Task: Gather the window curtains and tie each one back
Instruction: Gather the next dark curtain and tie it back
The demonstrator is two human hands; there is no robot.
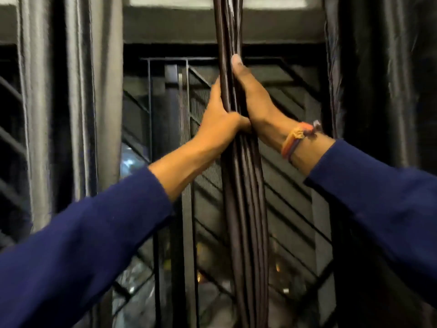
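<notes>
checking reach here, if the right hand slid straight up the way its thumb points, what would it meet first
Only more of the gathered curtain that the right hand grips; the bundle runs up out of the picture. Nothing else shows in that line, though the top is cut off.

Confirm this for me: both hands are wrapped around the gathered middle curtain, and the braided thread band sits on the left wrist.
Not quite. The head view shows the left hand and the right hand both holding the gathered middle curtain in a grip, as you say, but the braided thread band sits on the right wrist, not the left.
</notes>
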